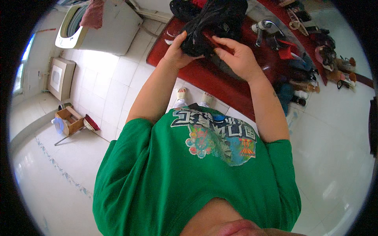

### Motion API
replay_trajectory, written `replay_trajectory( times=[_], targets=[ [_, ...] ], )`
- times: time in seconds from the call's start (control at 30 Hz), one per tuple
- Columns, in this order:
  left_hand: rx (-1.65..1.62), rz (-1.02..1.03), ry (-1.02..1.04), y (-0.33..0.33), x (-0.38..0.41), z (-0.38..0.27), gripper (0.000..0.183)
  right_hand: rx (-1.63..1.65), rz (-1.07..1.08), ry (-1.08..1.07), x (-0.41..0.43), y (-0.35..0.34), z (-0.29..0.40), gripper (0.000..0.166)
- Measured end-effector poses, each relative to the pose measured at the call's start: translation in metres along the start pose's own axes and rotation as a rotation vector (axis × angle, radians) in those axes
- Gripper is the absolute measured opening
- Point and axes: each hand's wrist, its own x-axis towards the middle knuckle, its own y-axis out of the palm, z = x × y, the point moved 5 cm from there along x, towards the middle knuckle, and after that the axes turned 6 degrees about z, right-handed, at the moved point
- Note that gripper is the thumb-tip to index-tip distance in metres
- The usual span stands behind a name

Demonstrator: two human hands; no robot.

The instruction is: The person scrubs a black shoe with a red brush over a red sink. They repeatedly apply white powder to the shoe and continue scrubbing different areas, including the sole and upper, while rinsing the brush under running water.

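A bulky black fabric item point(203, 23), perhaps a bag, lies gathered over the dark red countertop point(195, 72). A small white mark shows on its right part, and red shows at its top edge. My left hand point(178, 51) holds its near end, thumb on top and fingers underneath. At its right side, my right hand point(236, 56) pinches a thin red piece point(211, 39) between thumb and forefinger. Whether that piece belongs to the black item cannot be made out. The basin beneath is mostly hidden.
A chrome faucet point(260, 32) stands right of the black item. Bottles and small toiletries point(304, 85) crowd the counter's right end. A washing machine point(103, 32) with a pink cloth point(92, 14) is at upper left. A wooden box point(68, 119) sits low at left.
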Motion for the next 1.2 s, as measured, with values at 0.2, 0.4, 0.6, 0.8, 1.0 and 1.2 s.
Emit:
replay_trajectory(
  times=[0.2, 0.4, 0.6, 0.8, 1.0, 1.2],
  targets=[
    [-0.144, -0.084, -0.037, -0.027, -0.023, -0.001, 0.062, -0.321, 0.049, -0.077, 0.001, 0.000, 0.019, 0.047],
    [0.090, -0.048, -0.264, -0.031, -0.047, -0.025, 0.061, -0.658, -0.123, -0.078, 0.023, -0.016, 0.050, 0.060],
    [0.196, 0.000, -0.359, -0.031, -0.041, -0.039, 0.068, -0.864, 0.065, -0.027, 0.081, 0.030, 0.017, 0.060],
    [0.558, -0.093, 0.027, -0.078, -0.055, -0.038, 0.088, -0.387, 0.002, 0.123, 0.122, 0.015, -0.043, 0.037],
    [0.146, -0.229, 0.104, -0.077, -0.091, -0.032, 0.064, 0.298, 0.069, 0.463, 0.126, 0.100, -0.086, 0.035],
    [-0.219, -0.289, 0.211, -0.091, -0.122, -0.041, 0.054, 0.605, 0.093, 0.491, 0.123, 0.129, -0.089, 0.033]
  ],
)
